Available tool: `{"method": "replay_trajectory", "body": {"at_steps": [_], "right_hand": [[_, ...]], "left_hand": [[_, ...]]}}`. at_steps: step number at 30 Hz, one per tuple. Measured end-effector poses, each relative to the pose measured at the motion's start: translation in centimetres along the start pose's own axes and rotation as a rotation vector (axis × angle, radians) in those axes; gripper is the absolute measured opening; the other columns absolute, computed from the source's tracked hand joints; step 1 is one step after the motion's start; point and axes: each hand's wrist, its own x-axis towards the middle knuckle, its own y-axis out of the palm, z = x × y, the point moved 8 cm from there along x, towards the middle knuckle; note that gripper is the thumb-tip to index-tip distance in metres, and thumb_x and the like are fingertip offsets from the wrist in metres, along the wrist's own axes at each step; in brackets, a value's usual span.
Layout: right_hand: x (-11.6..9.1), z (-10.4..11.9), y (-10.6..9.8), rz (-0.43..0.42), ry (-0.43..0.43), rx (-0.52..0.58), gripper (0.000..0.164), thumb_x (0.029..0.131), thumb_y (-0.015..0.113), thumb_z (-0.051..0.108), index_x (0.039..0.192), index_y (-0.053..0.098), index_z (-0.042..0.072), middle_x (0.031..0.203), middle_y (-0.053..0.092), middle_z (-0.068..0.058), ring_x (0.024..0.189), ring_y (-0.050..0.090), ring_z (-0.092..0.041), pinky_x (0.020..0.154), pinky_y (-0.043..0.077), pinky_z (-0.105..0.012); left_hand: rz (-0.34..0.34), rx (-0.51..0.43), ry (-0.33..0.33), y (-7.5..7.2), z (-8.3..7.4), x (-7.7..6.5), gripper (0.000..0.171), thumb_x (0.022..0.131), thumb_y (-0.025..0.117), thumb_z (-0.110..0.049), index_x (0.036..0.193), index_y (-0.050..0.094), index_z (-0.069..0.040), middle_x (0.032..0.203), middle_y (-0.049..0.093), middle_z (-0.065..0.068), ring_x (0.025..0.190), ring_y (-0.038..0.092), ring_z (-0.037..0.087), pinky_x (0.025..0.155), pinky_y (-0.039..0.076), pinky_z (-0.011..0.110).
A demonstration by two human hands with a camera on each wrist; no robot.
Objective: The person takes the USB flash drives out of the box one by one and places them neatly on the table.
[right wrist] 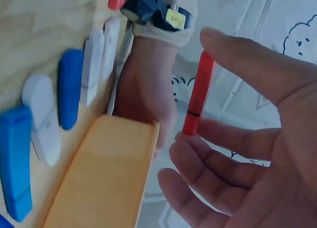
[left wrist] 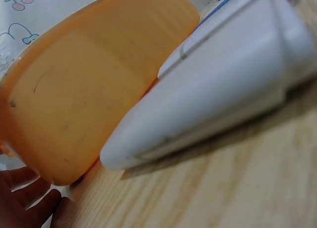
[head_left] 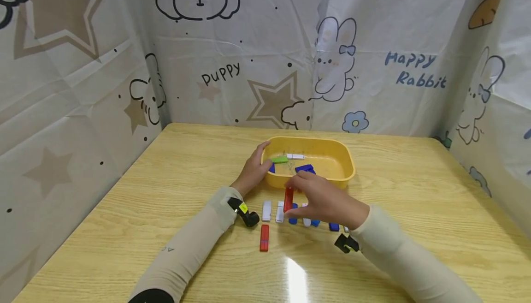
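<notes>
My right hand pinches a small red stick between thumb and fingertips, above the table in front of the yellow basin. A dark line crosses the stick near one end, like the cap seam of a USB flash drive. At the basin's left end, my left hand holds the rim; its fingers show against the outer wall. Below the right hand runs a row of similar sticks, including a white stick, a blue stick and a bright blue stick. The hand partly hides this row in the head view.
Another red stick lies nearer the front edge. Inside the basin are a green stick, a white stick and dark blue pieces. A printed curtain closes off the back and sides of the table.
</notes>
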Motion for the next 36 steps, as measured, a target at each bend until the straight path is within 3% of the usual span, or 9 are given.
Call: {"method": "replay_trajectory", "body": {"at_steps": [6, 12, 21, 36], "right_hand": [[-0.1, 0.7, 1.7, 0.066, -0.038, -0.001, 0.052, 0.074, 0.078, 0.048, 0.110, 0.068, 0.012, 0.097, 0.062, 0.007, 0.085, 0.061, -0.014, 0.076, 0.051, -0.026], [-0.3, 1.4, 3.6, 0.174, -0.073, -0.001, 0.048, 0.077, 0.076, 0.049, 0.107, 0.070, 0.011, 0.093, 0.060, 0.004, 0.077, 0.054, -0.011, 0.068, 0.047, -0.022], [-1.2, 2.2, 5.6, 0.338, -0.034, -0.042, 0.048, 0.074, 0.081, 0.040, 0.111, 0.066, 0.014, 0.092, 0.053, 0.006, 0.076, 0.047, -0.008, 0.065, 0.045, -0.022], [-1.2, 2.7, 6.6, 0.342, -0.040, -0.042, 0.044, 0.072, 0.082, 0.042, 0.105, 0.065, 0.017, 0.092, 0.053, 0.007, 0.077, 0.047, -0.007, 0.064, 0.045, -0.020]], "left_hand": [[0.001, 0.002, -0.011, 0.1, 0.0, -0.1, 0.060, 0.092, 0.047, -0.011, 0.149, 0.030, -0.017, 0.153, 0.032, 0.008, 0.137, 0.035, 0.024, 0.113, 0.026, 0.043], [0.003, -0.001, -0.011, 0.0, -0.1, -0.1, 0.061, 0.091, 0.048, -0.012, 0.150, 0.030, -0.016, 0.153, 0.032, 0.009, 0.138, 0.033, 0.024, 0.113, 0.026, 0.042], [0.014, -0.013, -0.031, 0.2, -0.1, -0.1, 0.060, 0.093, 0.046, -0.013, 0.150, 0.028, -0.017, 0.154, 0.030, 0.007, 0.140, 0.031, 0.023, 0.114, 0.025, 0.042], [0.011, -0.013, -0.016, 0.1, 0.1, -0.1, 0.061, 0.092, 0.047, -0.014, 0.150, 0.029, -0.016, 0.154, 0.031, 0.009, 0.139, 0.031, 0.024, 0.113, 0.025, 0.044]]}}
